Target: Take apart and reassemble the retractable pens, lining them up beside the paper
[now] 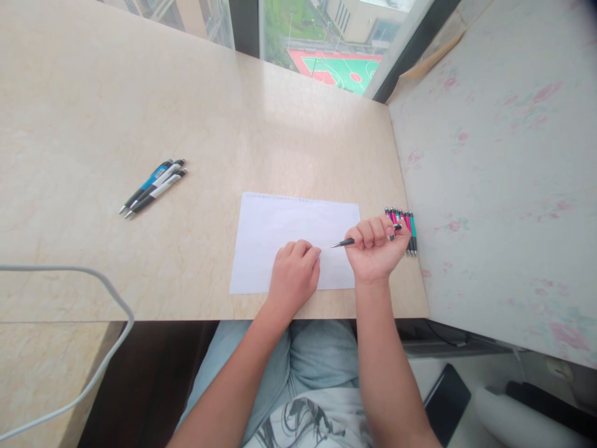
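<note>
A sheet of white paper point(261, 242) lies near the table's front edge, with a faint line of writing along its top. My left hand point(296, 270) rests on the middle of the sheet, fingers curled in and their tips hidden; whether anything is under them does not show. Over the sheet's right edge, my right hand point(375, 249) is closed around a pen point(344, 242), palm side up. The pen's silver tip points left toward my left hand, and its other end shows by my thumb.
Several pink and teal pens point(411, 233) lie in a row beside the wall point(494, 186), partly behind my right hand. Several blue and white pens point(153, 186) lie together on the table's left point(84, 124). A white cable point(109, 286) loops at the lower left.
</note>
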`<move>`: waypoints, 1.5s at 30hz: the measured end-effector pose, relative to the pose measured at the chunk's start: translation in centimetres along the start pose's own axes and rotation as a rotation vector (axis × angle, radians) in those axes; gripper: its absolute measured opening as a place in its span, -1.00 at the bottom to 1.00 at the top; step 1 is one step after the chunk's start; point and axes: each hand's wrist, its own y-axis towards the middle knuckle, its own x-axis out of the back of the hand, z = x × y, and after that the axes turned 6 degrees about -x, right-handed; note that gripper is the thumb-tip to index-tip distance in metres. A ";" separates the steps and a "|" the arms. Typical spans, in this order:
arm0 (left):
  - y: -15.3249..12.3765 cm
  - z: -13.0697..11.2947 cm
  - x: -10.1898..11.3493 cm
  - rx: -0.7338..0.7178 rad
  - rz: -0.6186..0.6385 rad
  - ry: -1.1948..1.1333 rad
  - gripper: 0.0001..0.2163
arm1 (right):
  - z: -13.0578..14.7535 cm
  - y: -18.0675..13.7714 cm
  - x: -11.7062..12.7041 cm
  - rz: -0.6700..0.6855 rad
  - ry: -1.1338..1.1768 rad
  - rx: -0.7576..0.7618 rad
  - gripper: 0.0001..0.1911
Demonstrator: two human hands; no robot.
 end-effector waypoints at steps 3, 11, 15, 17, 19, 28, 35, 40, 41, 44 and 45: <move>0.0 -0.1 0.1 0.001 -0.001 -0.002 -0.87 | 0.0 0.0 0.2 -0.018 -0.074 0.035 -0.53; 0.0 0.0 0.1 0.009 0.012 -0.013 -0.86 | -0.4 0.3 0.3 -0.023 -0.191 0.050 -0.48; -0.1 0.0 0.1 0.010 0.019 -0.023 -0.86 | -0.3 0.7 -0.2 -0.038 -0.210 0.078 -0.57; -0.1 0.0 0.1 0.013 0.018 -0.028 -0.87 | -0.2 1.1 -0.6 -0.047 -0.255 0.083 -0.70; -0.1 0.0 0.1 0.016 0.018 -0.033 -0.87 | -0.1 1.7 -1.0 -0.043 -0.338 0.051 -0.74; -0.2 0.0 0.1 0.027 0.024 -0.043 -0.87 | -2.0 5.8 -1.0 -0.054 -0.837 -0.069 -0.45; -0.1 0.0 0.1 0.040 0.028 -0.058 -0.88 | -4.4 8.1 1.4 -0.191 -1.113 0.141 -0.67; -0.2 0.0 0.1 0.048 0.054 -0.058 -0.88 | -5.2 8.3 2.5 -0.196 -1.359 0.187 -0.71; -0.2 0.0 0.1 0.050 0.055 -0.060 -0.88 | -5.2 8.2 2.5 -0.203 -1.422 0.226 -0.70; -0.2 0.0 0.1 0.054 0.049 -0.070 -0.88 | -5.4 8.2 2.5 -0.219 -1.541 0.340 -0.68; -0.1 0.0 0.1 0.053 0.046 -0.075 -0.88 | -5.4 8.3 2.5 -0.218 -1.556 0.356 -0.68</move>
